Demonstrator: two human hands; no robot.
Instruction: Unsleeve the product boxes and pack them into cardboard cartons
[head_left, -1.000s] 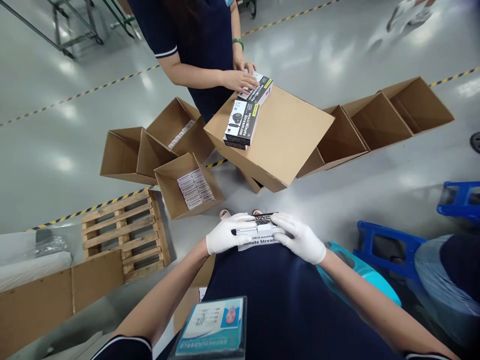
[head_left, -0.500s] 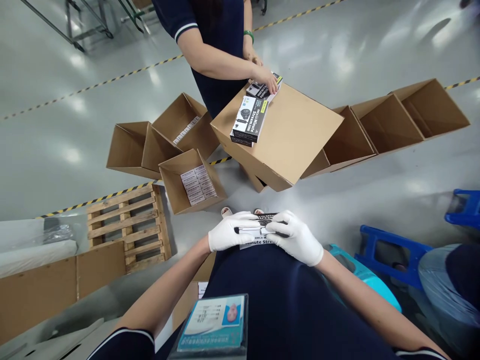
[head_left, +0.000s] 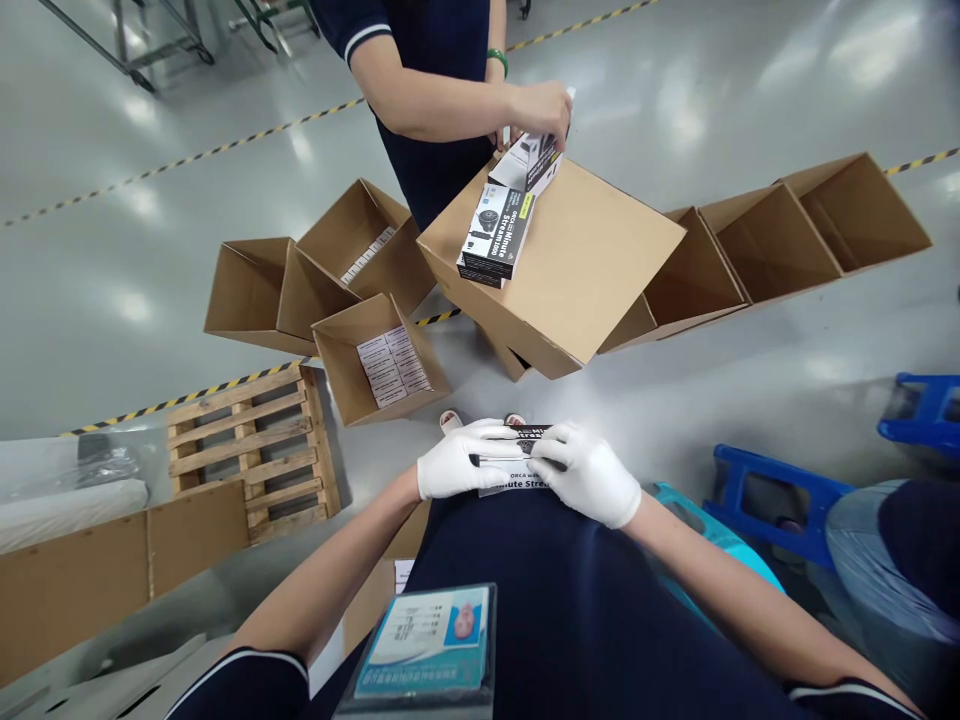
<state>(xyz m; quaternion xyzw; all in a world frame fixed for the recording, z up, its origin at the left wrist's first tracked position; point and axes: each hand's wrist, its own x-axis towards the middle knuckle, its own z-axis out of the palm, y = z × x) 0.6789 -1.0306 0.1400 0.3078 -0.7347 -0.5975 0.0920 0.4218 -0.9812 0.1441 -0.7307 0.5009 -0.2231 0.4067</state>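
1. Two gloved hands are seen in the head view, with a printed box [head_left: 517, 468] held between them, close to the wearer's waist. It is gripped at one end by the left hand [head_left: 461, 462], fingers laid across it and nearly together. Its other end is held by the right hand [head_left: 589, 475], whose fingers are bent inward.
2. A white flap seen between the hands a second ago is no longer shown; it appears to have been pressed down, so the box can be judged closed or nearly so. It has not been set down.
3. Across from the wearer, a tilted box [head_left: 541, 165] is now raised on edge by a co-worker's hand [head_left: 544, 108]; half a second ago it was lying flatter.
4. Beside it, stacked boxes [head_left: 495, 235] are borne by the brown top of a large carton [head_left: 600, 260].
5. On the glossy grey floor [head_left: 660, 400], an open carton [head_left: 337, 370] is partly filled with small boxes. A wooden pallet [head_left: 240, 447] is placed nearby, and a blue stool [head_left: 780, 470] is seen at right.
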